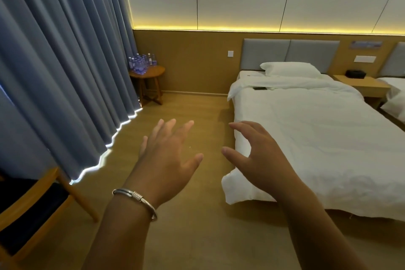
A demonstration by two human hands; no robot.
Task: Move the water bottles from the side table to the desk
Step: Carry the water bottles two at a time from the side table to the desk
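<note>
Far ahead of the left hand (168, 160), beyond its fingertips: a huddle of clear water bottles (142, 62), blue-tinted, small caps on top, labels too small to read. Standing upright, long axes vertical, caps toward the ceiling, packed close on a round wooden side table (151, 72) with crossed legs, tucked in the corner against the curtain. Exact count unclear at this range.

To the left of the left hand: heavy blue-grey curtain (54, 72) in deep folds, daylight leaking along its hem. Lower left, near the forearm: part of a wooden chair (43, 199) with a dark seat.

Left hand raised over the tan floor (186, 237), fingers spread and straight, holding nothing; a silver bracelet (137, 199) on the wrist. Just beside it, not touching, the right hand (260, 160), fingers loosely bent and apart, thumb out, also holding nothing.

To the right of the right hand and behind it: a single bed (306, 138) under a white duvet, white pillow (289, 69) at a grey padded headboard, a small dark flat object (259, 88) lying near the pillow. Further right: a wooden nightstand (361, 87) with a dark box on it, then the edge of a second bed. Above everything, wood panelling topped by a warm yellow light strip (241, 28) and pale wall panels.
</note>
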